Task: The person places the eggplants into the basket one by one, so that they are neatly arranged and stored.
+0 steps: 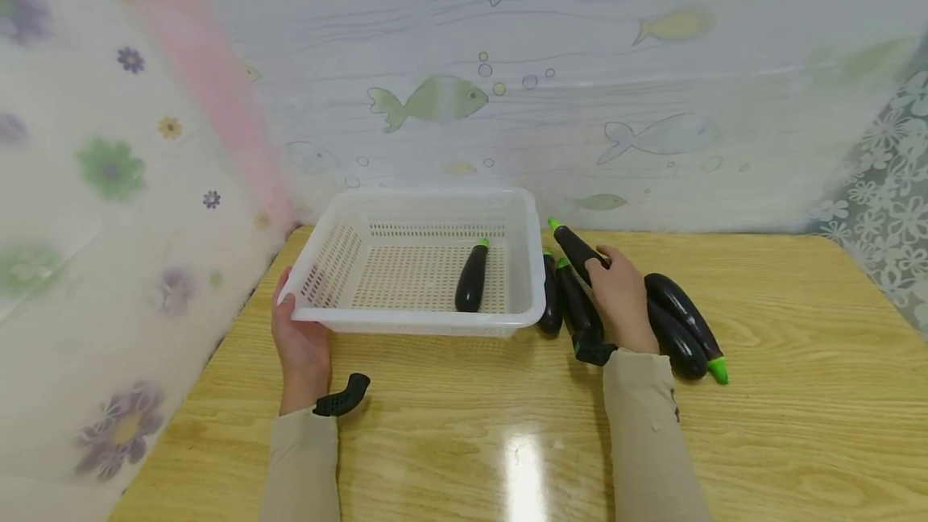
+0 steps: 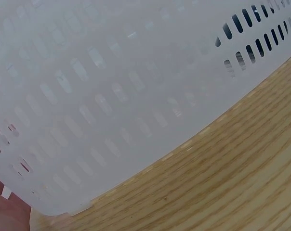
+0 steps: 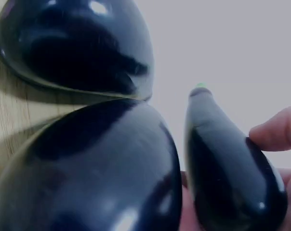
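Observation:
A white plastic basket (image 1: 428, 319) with slotted walls stands at the back of the table, one dark eggplant (image 1: 473, 279) lying inside toward its right. My left hand (image 1: 303, 354) grips the basket's front left corner, thumb over the rim; the left wrist view shows mostly its slotted wall (image 2: 112, 103). To the right of the basket, my right hand (image 1: 622, 300) holds another eggplant (image 1: 575, 250), its green tip pointing away to the back left. In the right wrist view, thumb and fingers sit on both sides of this held eggplant (image 3: 227, 163).
Two eggplants, one (image 1: 577, 300) beside the other (image 1: 551, 304), lie along the basket's right side. Right of my right hand rest two more, a rear one (image 1: 685, 308) and a front one (image 1: 674, 341). A fish-patterned sheet (image 1: 449, 99) hangs behind the wooden table (image 1: 449, 425).

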{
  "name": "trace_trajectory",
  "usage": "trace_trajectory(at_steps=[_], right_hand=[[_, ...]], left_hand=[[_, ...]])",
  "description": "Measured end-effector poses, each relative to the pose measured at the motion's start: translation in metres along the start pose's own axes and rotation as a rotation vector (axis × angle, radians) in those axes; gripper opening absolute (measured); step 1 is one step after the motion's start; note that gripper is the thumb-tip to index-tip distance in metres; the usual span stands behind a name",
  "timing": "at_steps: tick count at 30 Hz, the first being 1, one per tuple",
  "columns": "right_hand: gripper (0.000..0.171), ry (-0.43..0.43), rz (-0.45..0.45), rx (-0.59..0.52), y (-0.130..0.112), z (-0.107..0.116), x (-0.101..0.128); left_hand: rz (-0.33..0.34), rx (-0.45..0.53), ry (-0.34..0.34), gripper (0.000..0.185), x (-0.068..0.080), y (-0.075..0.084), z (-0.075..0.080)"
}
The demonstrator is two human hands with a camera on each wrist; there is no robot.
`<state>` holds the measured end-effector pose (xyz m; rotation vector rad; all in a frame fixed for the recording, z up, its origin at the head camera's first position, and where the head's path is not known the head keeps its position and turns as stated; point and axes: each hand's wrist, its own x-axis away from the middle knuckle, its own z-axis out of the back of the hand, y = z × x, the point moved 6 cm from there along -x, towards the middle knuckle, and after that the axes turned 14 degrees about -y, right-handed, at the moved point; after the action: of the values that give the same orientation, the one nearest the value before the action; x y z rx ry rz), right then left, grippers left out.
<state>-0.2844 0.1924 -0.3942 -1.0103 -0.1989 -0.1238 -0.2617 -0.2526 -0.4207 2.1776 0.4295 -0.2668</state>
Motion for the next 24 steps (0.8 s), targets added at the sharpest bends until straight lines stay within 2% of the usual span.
trace_trajectory(at_steps=[10, 17, 19, 24], right_hand=[[0.054, 0.058, 0.004, -0.159, -0.002, 0.005, 0.002], [0.057, 0.059, 0.103, -0.46, -0.014, 0.011, 0.009], [0.059, 0.058, 0.107, -0.47, -0.017, 0.012, 0.011], [0.061, 0.049, 0.088, -0.408, -0.021, 0.013, 0.011]], left_hand=[[0.004, 0.036, 0.002, 0.045, -0.001, 0.0, 0.0], [0.0, 0.028, -0.012, 0.045, -0.002, 0.0, -0.002], [0.002, 0.029, -0.01, 0.045, -0.002, 0.0, -0.002], [0.0, 0.029, -0.002, 0.044, -0.001, 0.0, 0.0]])
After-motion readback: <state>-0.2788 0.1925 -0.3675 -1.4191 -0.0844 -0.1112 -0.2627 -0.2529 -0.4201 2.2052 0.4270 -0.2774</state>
